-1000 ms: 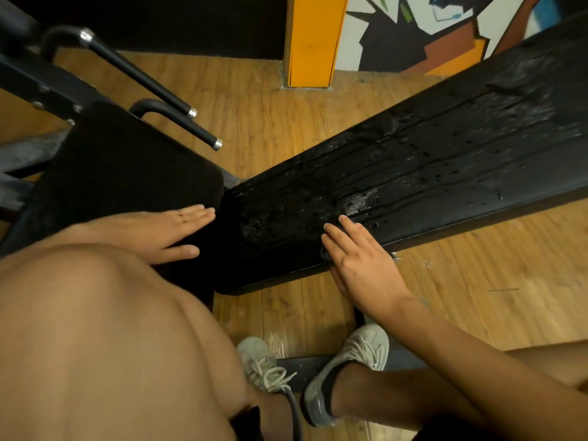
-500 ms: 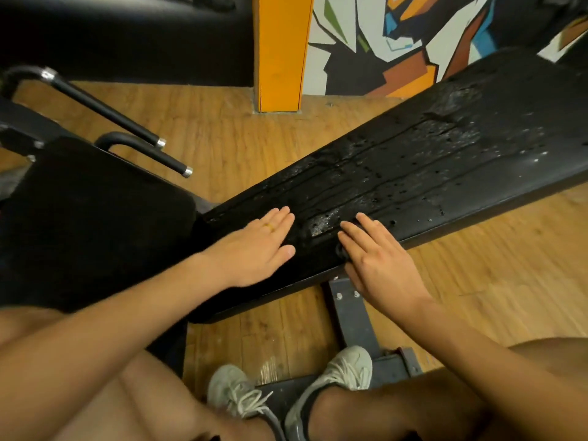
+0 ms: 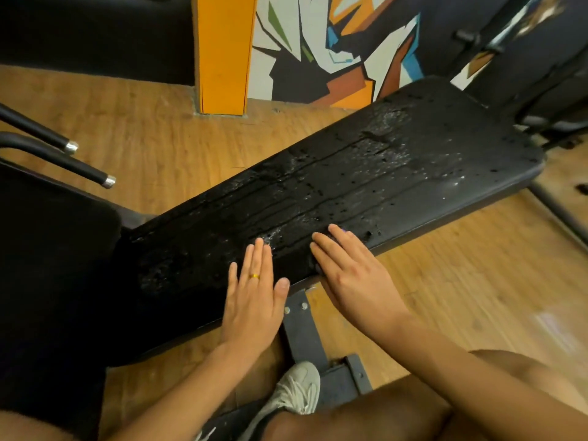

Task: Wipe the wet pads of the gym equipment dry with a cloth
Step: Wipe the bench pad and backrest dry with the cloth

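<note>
Down at the bottom, a pale grey lace-up sneaker (image 3: pixel 297 388) is planted on the dark metal base frame (image 3: pixel 302 332), which runs up under the bench. Just above it both hands sit on the near long edge of the task's thing, the long black water-beaded bench pad (image 3: pixel 350 192). The left hand (image 3: pixel 254 307) lies flat with its fingers straight and pressed together, a thin gold ring (image 3: pixel 254 276) on one of them; its fingertips are on the wet surface and its palm hangs out over the edge. The right hand (image 3: pixel 353 281) is just beside it, a narrow strip of pad between the two. Its fingers are straight and slightly spread, nothing visibly gripped, its thumb is out of sight, and I cannot tell whether anything lies under the palm. The pad runs diagonally from low left to far right, with droplets and long streaks all along it. Its low end meets the wide black seat cushion (image 3: pixel 47 265) on the left; its rounded far end sits close to more dark equipment. Bare wood-plank floor (image 3: pixel 461 281) opens along the near right edge and again beyond the far edge. Further left, two black tubular handles with chrome caps (image 3: pixel 79 167) jut over the floor. At the back stand an orange square pillar (image 3: pixel 222 52) and a wall painted with an angular mural (image 3: pixel 334 43).
</note>
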The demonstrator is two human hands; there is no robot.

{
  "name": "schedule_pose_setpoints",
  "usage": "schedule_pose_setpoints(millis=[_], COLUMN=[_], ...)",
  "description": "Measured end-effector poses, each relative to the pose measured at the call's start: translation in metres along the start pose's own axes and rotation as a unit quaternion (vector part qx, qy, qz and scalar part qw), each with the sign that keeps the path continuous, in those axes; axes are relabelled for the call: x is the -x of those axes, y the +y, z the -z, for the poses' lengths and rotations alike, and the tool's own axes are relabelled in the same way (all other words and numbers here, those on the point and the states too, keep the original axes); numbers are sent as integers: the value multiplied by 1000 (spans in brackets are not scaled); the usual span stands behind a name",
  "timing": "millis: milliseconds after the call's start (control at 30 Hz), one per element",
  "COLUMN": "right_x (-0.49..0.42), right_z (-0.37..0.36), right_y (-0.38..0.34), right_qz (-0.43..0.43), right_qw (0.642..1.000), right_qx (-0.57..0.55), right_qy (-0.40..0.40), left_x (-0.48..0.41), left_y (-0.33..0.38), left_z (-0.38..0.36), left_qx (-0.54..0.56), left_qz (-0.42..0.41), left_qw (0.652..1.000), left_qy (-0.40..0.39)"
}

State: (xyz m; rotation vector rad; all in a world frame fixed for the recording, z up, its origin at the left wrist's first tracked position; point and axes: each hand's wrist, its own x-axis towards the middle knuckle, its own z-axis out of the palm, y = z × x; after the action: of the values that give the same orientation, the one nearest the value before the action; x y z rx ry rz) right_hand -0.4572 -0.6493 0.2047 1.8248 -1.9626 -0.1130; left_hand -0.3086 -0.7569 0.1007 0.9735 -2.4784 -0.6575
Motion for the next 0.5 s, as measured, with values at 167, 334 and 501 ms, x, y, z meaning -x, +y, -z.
schedule_pose_setpoints(millis=[167,334,501], right_x=[12,5,13], right_z=[27,22,23], right_y=[73,49,50], right_qz=[-127,-174,-16], right_qw=[992,984,1000], right_qx=[5,-1,2], right_qy=[15,47,23], left_x=[0,-1,-3], left_y=[-1,1,-2], left_z=[-3,-7,-10], left_qx=[21,12,7], left_qz=[-1,3,1], left_qw=[1000,1000,1000], left_qy=[17,24,24])
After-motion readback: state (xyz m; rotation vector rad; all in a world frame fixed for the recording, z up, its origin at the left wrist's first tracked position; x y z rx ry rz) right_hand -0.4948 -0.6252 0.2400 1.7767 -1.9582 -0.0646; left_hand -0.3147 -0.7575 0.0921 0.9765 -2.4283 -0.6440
